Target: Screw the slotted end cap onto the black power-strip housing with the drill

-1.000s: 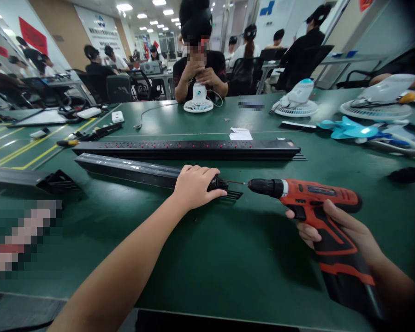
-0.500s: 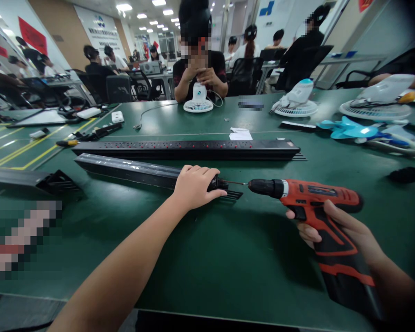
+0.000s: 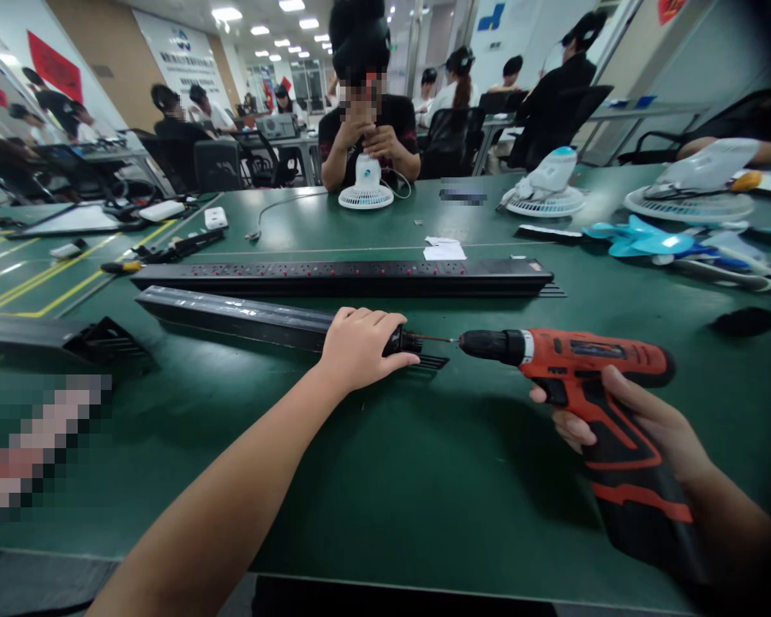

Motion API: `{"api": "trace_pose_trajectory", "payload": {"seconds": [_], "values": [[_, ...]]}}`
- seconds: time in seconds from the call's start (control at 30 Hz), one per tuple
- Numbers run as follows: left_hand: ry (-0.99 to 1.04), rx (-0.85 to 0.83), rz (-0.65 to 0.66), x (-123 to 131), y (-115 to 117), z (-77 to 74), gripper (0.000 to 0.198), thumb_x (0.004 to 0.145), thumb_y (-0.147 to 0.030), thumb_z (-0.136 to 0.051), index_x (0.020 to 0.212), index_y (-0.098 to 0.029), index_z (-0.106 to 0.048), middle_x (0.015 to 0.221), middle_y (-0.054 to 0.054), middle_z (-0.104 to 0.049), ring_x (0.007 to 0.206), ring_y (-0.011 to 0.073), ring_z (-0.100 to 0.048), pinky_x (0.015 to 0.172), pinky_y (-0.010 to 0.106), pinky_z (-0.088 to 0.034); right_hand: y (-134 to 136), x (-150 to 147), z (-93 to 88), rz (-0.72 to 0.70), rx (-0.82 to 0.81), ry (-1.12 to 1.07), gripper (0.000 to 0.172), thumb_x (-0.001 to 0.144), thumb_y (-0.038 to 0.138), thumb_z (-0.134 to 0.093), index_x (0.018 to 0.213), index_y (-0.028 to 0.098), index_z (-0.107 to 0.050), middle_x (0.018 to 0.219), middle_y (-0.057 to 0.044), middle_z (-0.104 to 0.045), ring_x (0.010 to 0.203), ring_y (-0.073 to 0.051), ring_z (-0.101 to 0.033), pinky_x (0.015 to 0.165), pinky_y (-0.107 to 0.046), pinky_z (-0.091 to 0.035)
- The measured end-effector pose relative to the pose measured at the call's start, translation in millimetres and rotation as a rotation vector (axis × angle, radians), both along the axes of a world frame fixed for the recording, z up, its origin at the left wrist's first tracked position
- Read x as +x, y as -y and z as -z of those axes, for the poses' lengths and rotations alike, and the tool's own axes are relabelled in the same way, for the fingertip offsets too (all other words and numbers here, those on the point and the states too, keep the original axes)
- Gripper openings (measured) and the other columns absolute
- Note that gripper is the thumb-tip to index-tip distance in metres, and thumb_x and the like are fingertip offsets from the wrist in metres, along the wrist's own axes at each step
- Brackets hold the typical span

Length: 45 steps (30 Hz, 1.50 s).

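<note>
My left hand is wrapped over the right end of a long black power strip, which lies slightly slanted on the green table. Dark prongs stick out past the thumb at that end. My right hand grips an orange and black cordless drill by its handle, with the drill pointing left. A long thin bit reaches from the chuck to the strip's end by my left hand. Whether its tip sits in a screw is hidden. Behind lies a second black power strip with a row of sockets, its red marks showing.
Across the table a person sits behind a white fan. More fan parts and blue blades lie at the right. Another black bar lies at the left edge. A screwdriver lies beyond it.
Both hands keep their holds, and the drill stays in line with the strip's end. The whole view has shifted very slightly.
</note>
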<state>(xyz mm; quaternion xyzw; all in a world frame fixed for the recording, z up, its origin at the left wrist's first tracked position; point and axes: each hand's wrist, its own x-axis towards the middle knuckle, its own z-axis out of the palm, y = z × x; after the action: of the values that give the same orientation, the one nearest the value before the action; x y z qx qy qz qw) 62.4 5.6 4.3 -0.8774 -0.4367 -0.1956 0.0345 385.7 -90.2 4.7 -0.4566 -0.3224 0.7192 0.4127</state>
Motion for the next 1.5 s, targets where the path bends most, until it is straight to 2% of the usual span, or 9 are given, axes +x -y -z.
{"api": "trace_pose_trajectory", "payload": {"seconds": [0.2, 0.4, 0.7, 0.83, 0.93, 1.17, 1.3, 1.4, 1.5], "values": [[0.009, 0.034, 0.013, -3, 4, 2.4, 0.055, 0.093, -0.068, -0.072, 0.126, -0.024, -0.068, 0.123, 0.007, -0.079, 0.11, 0.0297, -0.072, 0.096, 0.043, -0.043, -2, -2, -8.0, 0.087, -0.029, -0.007, 0.05, 0.067, 0.061, -0.036, 0.093, 0.023, -0.056, 0.068, -0.006, -0.064, 0.035, -0.01, -0.041, 0.029, -0.024, -0.039], [-0.013, 0.041, -0.001, -3, 7, 2.2, 0.055, 0.092, -0.068, -0.073, 0.125, -0.024, -0.067, 0.122, 0.006, -0.079, 0.11, 0.0291, -0.072, 0.096, 0.043, -0.043, -5, 0, -10.3, 0.067, -0.076, -0.063, 0.05, 0.066, 0.063, -0.035, 0.092, 0.026, -0.056, 0.069, -0.005, -0.064, 0.034, -0.009, -0.041, 0.027, -0.023, -0.037], [-0.016, 0.022, -0.004, -4, 10, 0.7, 0.054, 0.091, -0.067, -0.075, 0.125, -0.025, -0.067, 0.122, 0.006, -0.079, 0.112, 0.0296, -0.072, 0.097, 0.044, -0.044, -1, -3, -13.2, 0.063, 0.099, 0.075, 0.047, 0.067, 0.058, -0.04, 0.099, 0.025, -0.054, 0.079, -0.007, -0.066, 0.037, -0.011, -0.045, 0.028, -0.023, -0.037], [-0.013, 0.003, -0.007, -6, 11, -0.8, 0.055, 0.09, -0.064, -0.077, 0.127, -0.025, -0.067, 0.122, 0.005, -0.079, 0.113, 0.0298, -0.071, 0.1, 0.045, -0.044, 0, 0, -11.8, -0.016, 0.091, 0.093, 0.05, 0.066, 0.06, -0.041, 0.095, 0.021, -0.056, 0.065, -0.006, -0.064, 0.038, -0.011, -0.044, 0.027, -0.021, -0.034], [-0.027, -0.029, 0.008, -8, 11, -5.1, 0.055, 0.092, -0.061, -0.076, 0.131, -0.024, -0.065, 0.125, 0.006, -0.078, 0.116, 0.0305, -0.071, 0.103, 0.046, -0.044, 0, -2, -16.0, -0.033, 0.062, 0.091, 0.053, 0.067, 0.061, -0.039, 0.093, 0.019, -0.057, 0.056, -0.004, -0.061, 0.038, -0.011, -0.044, 0.029, -0.021, -0.036], [-0.132, -0.146, 0.085, -27, 10, -22.9, 0.077, 0.096, -0.051, -0.072, 0.159, -0.018, -0.044, 0.149, 0.016, -0.065, 0.133, 0.0334, -0.063, 0.108, 0.044, -0.046, -3, -10, -39.5, 0.035, 0.037, 0.095, 0.052, 0.064, 0.056, -0.048, 0.102, 0.022, -0.053, 0.067, -0.005, -0.066, 0.038, -0.012, -0.047, 0.031, -0.022, -0.042], [-0.195, -0.107, -0.043, -43, 2, -25.2, 0.069, 0.087, -0.06, -0.077, 0.141, -0.02, -0.061, 0.135, 0.016, -0.072, 0.127, 0.0391, -0.064, 0.107, 0.052, -0.043, -6, -7, -40.9, 0.029, -0.001, 0.072, 0.049, 0.063, 0.057, -0.049, 0.096, 0.021, -0.056, 0.065, -0.005, -0.065, 0.04, -0.013, -0.049, 0.03, -0.022, -0.044], [-0.215, -0.128, -0.071, -52, -5, -21.6, 0.056, 0.085, -0.062, -0.078, 0.123, -0.023, -0.067, 0.117, 0.011, -0.078, 0.107, 0.0353, -0.071, 0.096, 0.049, -0.047, -8, -5, -35.0, 0.004, -0.024, 0.024, 0.046, 0.066, 0.056, -0.044, 0.093, 0.021, -0.057, 0.061, -0.003, -0.064, 0.039, -0.012, -0.048, 0.032, -0.022, -0.045], [-0.207, -0.095, -0.067, -55, -10, -17.0, 0.053, 0.084, -0.061, -0.08, 0.119, -0.023, -0.066, 0.114, 0.01, -0.078, 0.103, 0.0332, -0.072, 0.092, 0.045, -0.047, -9, -5, -29.0, -0.003, -0.033, -0.015, 0.046, 0.068, 0.056, -0.041, 0.092, 0.02, -0.056, 0.064, -0.005, -0.064, 0.04, -0.012, -0.046, 0.032, -0.022, -0.043]]}}
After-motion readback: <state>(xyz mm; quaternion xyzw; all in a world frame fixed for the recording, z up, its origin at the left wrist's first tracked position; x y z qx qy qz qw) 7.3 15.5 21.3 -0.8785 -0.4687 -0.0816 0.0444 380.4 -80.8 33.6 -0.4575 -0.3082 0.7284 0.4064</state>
